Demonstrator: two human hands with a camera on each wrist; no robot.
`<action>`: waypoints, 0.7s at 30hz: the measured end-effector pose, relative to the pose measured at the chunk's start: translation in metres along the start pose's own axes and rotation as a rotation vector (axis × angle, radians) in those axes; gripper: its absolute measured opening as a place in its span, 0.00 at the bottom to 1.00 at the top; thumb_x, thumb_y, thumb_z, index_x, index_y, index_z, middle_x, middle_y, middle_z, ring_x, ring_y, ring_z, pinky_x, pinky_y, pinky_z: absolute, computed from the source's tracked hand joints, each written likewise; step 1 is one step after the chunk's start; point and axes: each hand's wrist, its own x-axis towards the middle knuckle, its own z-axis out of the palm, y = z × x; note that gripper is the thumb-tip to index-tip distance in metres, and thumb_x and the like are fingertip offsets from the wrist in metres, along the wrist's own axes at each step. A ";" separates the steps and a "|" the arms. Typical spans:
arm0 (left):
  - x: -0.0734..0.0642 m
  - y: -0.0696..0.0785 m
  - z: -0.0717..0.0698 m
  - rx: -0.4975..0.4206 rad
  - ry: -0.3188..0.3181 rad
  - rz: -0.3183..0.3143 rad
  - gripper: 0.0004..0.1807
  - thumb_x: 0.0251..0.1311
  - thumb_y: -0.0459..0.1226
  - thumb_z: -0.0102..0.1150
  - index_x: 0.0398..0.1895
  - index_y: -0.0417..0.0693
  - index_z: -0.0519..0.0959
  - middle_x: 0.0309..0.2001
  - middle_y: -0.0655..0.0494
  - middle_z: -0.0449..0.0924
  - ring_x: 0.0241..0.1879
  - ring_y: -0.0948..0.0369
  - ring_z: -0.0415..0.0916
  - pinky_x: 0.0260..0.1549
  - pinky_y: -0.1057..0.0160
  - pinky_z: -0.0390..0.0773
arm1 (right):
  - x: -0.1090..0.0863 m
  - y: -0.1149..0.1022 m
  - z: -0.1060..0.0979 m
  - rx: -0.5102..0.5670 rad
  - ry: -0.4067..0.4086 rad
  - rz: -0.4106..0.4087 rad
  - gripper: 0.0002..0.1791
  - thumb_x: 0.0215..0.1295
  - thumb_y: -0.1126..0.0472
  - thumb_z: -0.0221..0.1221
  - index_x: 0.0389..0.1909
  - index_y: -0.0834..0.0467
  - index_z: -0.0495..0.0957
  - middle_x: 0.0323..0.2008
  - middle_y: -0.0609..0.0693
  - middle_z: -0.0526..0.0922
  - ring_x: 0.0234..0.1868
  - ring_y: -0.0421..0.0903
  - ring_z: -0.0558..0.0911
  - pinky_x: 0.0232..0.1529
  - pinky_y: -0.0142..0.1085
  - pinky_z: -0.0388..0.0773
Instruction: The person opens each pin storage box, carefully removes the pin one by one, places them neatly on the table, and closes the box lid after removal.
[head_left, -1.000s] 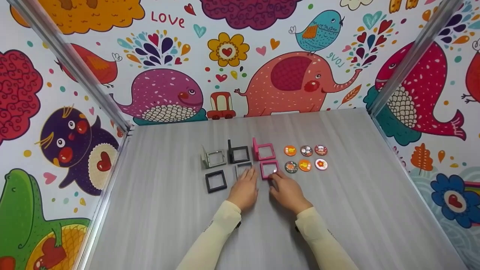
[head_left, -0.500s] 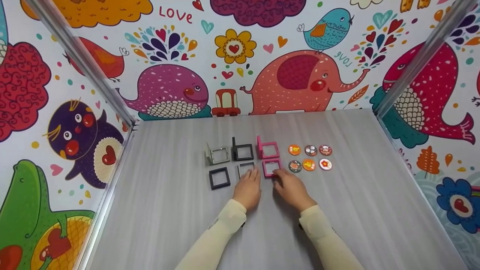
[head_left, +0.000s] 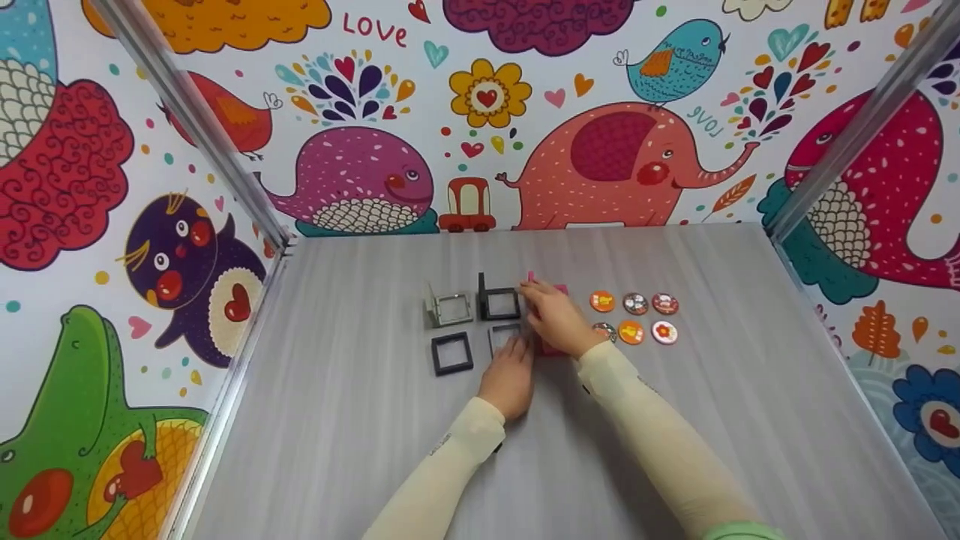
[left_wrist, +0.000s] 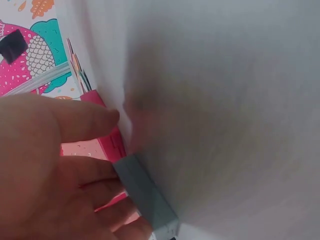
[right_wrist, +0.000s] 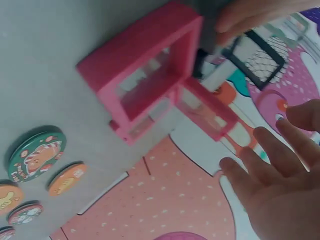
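In the head view my left hand (head_left: 508,381) rests its fingertips on a small grey square frame (head_left: 493,341). The left wrist view has its fingers along the side of that grey frame (left_wrist: 145,195), the thumb apart. My right hand (head_left: 559,319) reaches over two pink square frames (head_left: 551,352), covering most of them. In the right wrist view the right hand's fingers (right_wrist: 267,160) are spread, apart from the raised lid (right_wrist: 212,112) of the rear pink frame. The front pink frame (right_wrist: 140,60) stands beside the left fingers.
Left of the hands are a black frame (head_left: 482,300) and a pale green-grey frame (head_left: 430,309), both with raised lids, and a dark flat frame (head_left: 434,356). Several round badges (head_left: 631,332) lie in two rows at right. A printed wall (head_left: 480,150) borders the table's back.
My right hand has left the near corner of the front pink frame and moved forward and left, over the rear pink frame. My left hand stays at the grey frame. The head view has shifted.
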 end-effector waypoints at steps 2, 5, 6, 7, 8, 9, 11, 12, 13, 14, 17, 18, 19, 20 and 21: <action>0.000 0.002 -0.002 -0.011 -0.026 -0.013 0.28 0.73 0.33 0.58 0.74 0.31 0.74 0.74 0.38 0.72 0.75 0.42 0.68 0.72 0.44 0.71 | 0.001 0.007 0.002 0.007 0.000 -0.005 0.23 0.73 0.72 0.65 0.68 0.67 0.81 0.69 0.65 0.79 0.73 0.62 0.76 0.72 0.56 0.72; 0.000 0.002 -0.005 -0.036 -0.041 -0.029 0.29 0.74 0.34 0.60 0.75 0.32 0.73 0.77 0.38 0.69 0.76 0.42 0.66 0.73 0.46 0.70 | 0.001 0.013 0.003 0.041 0.017 0.003 0.20 0.74 0.73 0.63 0.64 0.67 0.83 0.67 0.65 0.81 0.69 0.62 0.80 0.70 0.56 0.74; 0.000 0.001 -0.006 -0.045 -0.042 -0.034 0.30 0.74 0.35 0.60 0.75 0.32 0.72 0.78 0.38 0.68 0.77 0.42 0.66 0.73 0.46 0.69 | 0.001 0.015 0.002 0.048 0.030 0.002 0.19 0.73 0.73 0.63 0.63 0.68 0.83 0.66 0.65 0.82 0.68 0.62 0.81 0.69 0.56 0.75; 0.001 0.001 -0.006 -0.049 -0.045 -0.038 0.30 0.74 0.35 0.61 0.76 0.32 0.72 0.78 0.39 0.67 0.77 0.43 0.65 0.74 0.46 0.69 | 0.001 0.016 0.002 0.057 0.045 -0.001 0.18 0.73 0.74 0.63 0.62 0.68 0.84 0.65 0.65 0.83 0.67 0.63 0.81 0.69 0.57 0.76; 0.001 0.001 -0.005 -0.051 -0.048 -0.042 0.31 0.74 0.36 0.62 0.77 0.32 0.71 0.79 0.39 0.67 0.77 0.43 0.65 0.74 0.47 0.68 | 0.001 0.017 0.001 0.072 0.057 0.005 0.18 0.73 0.74 0.63 0.61 0.68 0.84 0.63 0.66 0.83 0.65 0.63 0.82 0.67 0.57 0.77; 0.001 0.001 -0.005 -0.050 -0.051 -0.045 0.32 0.74 0.36 0.63 0.77 0.32 0.70 0.79 0.39 0.66 0.78 0.44 0.65 0.74 0.47 0.68 | 0.000 0.019 0.000 0.085 0.066 0.012 0.17 0.73 0.75 0.63 0.60 0.69 0.84 0.62 0.65 0.84 0.63 0.63 0.83 0.66 0.56 0.79; 0.002 0.001 -0.003 -0.051 -0.058 -0.051 0.34 0.74 0.37 0.63 0.78 0.32 0.69 0.80 0.40 0.66 0.78 0.44 0.64 0.75 0.47 0.67 | -0.002 0.023 -0.002 0.098 0.079 0.033 0.16 0.73 0.75 0.64 0.59 0.69 0.84 0.61 0.66 0.84 0.59 0.62 0.85 0.62 0.56 0.82; 0.003 0.001 -0.002 -0.055 -0.062 -0.054 0.34 0.74 0.37 0.64 0.79 0.33 0.69 0.80 0.40 0.65 0.78 0.45 0.64 0.75 0.47 0.67 | -0.003 0.025 -0.003 0.101 0.078 0.051 0.17 0.73 0.75 0.64 0.60 0.69 0.83 0.61 0.66 0.84 0.57 0.62 0.85 0.61 0.55 0.83; 0.003 0.000 -0.001 -0.055 -0.065 -0.055 0.35 0.74 0.38 0.64 0.79 0.33 0.68 0.80 0.40 0.65 0.78 0.45 0.64 0.75 0.47 0.67 | -0.005 0.027 -0.003 0.096 0.076 0.071 0.17 0.73 0.75 0.64 0.60 0.69 0.83 0.61 0.66 0.83 0.56 0.62 0.86 0.60 0.55 0.83; 0.003 0.000 0.000 -0.053 -0.065 -0.057 0.35 0.74 0.38 0.64 0.79 0.33 0.68 0.80 0.41 0.65 0.78 0.45 0.64 0.75 0.47 0.67 | -0.006 0.030 -0.003 0.086 0.074 0.097 0.18 0.73 0.74 0.65 0.62 0.68 0.82 0.63 0.67 0.82 0.56 0.62 0.86 0.60 0.55 0.83; 0.003 0.000 0.001 -0.060 -0.070 -0.060 0.35 0.73 0.38 0.64 0.79 0.33 0.68 0.80 0.41 0.65 0.78 0.44 0.63 0.75 0.45 0.66 | -0.012 0.039 -0.002 0.039 0.049 0.174 0.22 0.74 0.71 0.65 0.67 0.67 0.79 0.67 0.68 0.78 0.59 0.64 0.84 0.64 0.57 0.80; 0.003 0.000 0.001 -0.063 -0.074 -0.061 0.35 0.74 0.38 0.64 0.80 0.34 0.68 0.81 0.41 0.64 0.79 0.44 0.63 0.76 0.45 0.65 | -0.014 0.043 0.000 0.028 0.038 0.195 0.23 0.74 0.70 0.65 0.68 0.67 0.77 0.67 0.68 0.77 0.61 0.64 0.83 0.65 0.58 0.79; 0.003 0.001 0.001 -0.064 -0.078 -0.062 0.35 0.74 0.38 0.64 0.80 0.33 0.68 0.81 0.41 0.63 0.79 0.44 0.63 0.76 0.45 0.65 | -0.016 0.046 0.001 0.019 0.027 0.213 0.24 0.75 0.70 0.64 0.69 0.66 0.76 0.67 0.69 0.77 0.62 0.64 0.82 0.66 0.58 0.78; 0.002 0.001 0.002 -0.070 -0.081 -0.064 0.35 0.74 0.38 0.64 0.80 0.33 0.68 0.81 0.41 0.63 0.79 0.44 0.62 0.76 0.45 0.65 | -0.018 0.050 0.002 0.014 0.015 0.227 0.25 0.75 0.69 0.64 0.70 0.66 0.75 0.67 0.68 0.76 0.62 0.64 0.82 0.66 0.58 0.78; 0.002 0.001 0.002 -0.078 -0.088 -0.065 0.35 0.74 0.37 0.63 0.80 0.33 0.67 0.82 0.41 0.62 0.79 0.44 0.62 0.76 0.44 0.64 | -0.020 0.053 0.004 0.012 0.002 0.236 0.25 0.76 0.69 0.64 0.71 0.65 0.75 0.67 0.68 0.76 0.62 0.63 0.82 0.66 0.57 0.78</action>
